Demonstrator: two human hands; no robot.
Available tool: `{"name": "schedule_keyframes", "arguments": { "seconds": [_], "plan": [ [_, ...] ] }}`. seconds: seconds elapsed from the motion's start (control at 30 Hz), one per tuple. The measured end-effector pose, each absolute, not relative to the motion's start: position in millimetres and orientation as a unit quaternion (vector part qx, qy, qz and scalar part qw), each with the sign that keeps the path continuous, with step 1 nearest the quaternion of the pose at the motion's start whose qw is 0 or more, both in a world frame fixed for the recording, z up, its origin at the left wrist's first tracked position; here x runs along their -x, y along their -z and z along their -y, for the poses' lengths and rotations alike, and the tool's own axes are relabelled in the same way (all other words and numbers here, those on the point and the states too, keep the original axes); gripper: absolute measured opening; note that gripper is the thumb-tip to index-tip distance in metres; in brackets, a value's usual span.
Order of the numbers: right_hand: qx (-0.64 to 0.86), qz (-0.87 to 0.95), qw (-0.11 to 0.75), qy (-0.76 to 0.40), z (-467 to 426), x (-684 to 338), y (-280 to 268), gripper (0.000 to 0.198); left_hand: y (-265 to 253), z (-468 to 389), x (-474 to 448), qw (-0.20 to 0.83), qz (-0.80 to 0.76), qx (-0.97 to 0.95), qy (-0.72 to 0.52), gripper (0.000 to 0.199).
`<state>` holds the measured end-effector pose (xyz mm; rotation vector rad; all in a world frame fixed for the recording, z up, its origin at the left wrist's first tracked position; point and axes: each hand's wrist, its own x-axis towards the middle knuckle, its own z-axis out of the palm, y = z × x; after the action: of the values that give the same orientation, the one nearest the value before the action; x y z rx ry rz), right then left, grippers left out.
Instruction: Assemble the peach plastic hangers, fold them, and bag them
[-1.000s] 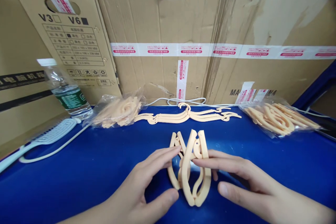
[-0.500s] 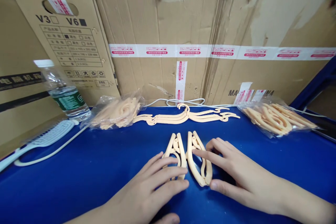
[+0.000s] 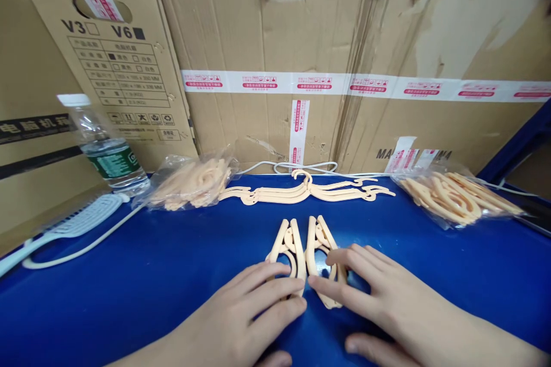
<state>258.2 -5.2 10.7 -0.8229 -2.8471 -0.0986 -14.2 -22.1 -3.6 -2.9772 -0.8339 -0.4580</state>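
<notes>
Two cream folding hangers lie folded on the blue tabletop, side by side with their narrow ends pointing away from me. My left hand [image 3: 252, 312] rests over the lower part of the left folded hanger [image 3: 300, 252], fingers stretched and slightly apart, covering part of it. Over the right folded hanger [image 3: 312, 246] lies my right hand [image 3: 381, 298], its fingertips touching the frame and the thumb spread away below. Neither hand is closed around a hanger. Behind them, unfolded cream hangers [image 3: 284, 194] lie spread with a hook pointing up toward the carton.
Clear bags of cream hanger pieces lie at the left [image 3: 191, 182] and right [image 3: 447, 198]. A water bottle [image 3: 114, 160], a pale blue hairbrush [image 3: 86, 218] and a white cable [image 3: 88, 249] are at the left. Taped cardboard cartons [image 3: 267, 126] stand behind the blue tabletop [image 3: 172, 264].
My right hand's fingers have slid toward me along the right folded hanger, and its thumb has moved down off the hanger's near end. My left hand has barely shifted.
</notes>
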Motion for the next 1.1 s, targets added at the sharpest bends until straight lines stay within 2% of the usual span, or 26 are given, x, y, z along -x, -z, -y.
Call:
{"name": "schedule_keyframes", "arguments": {
  "seconds": [0.27,0.63,1.1],
  "plan": [
    [0.261,0.963,0.060,-0.013,2.0,-257.6,-13.4,0.064,5.1,22.3,14.3,0.025,0.279,0.951,0.132,0.041],
    [0.277,0.957,0.059,-0.063,-4.2,-264.2,-5.1,0.065,-1.9,16.7,18.3,-0.027,0.303,0.944,0.130,0.045],
    [0.283,0.955,0.053,-0.063,-3.0,-265.5,-4.4,0.066,2.2,13.8,21.5,-0.073,0.304,0.941,0.128,0.048]
  ]
}}
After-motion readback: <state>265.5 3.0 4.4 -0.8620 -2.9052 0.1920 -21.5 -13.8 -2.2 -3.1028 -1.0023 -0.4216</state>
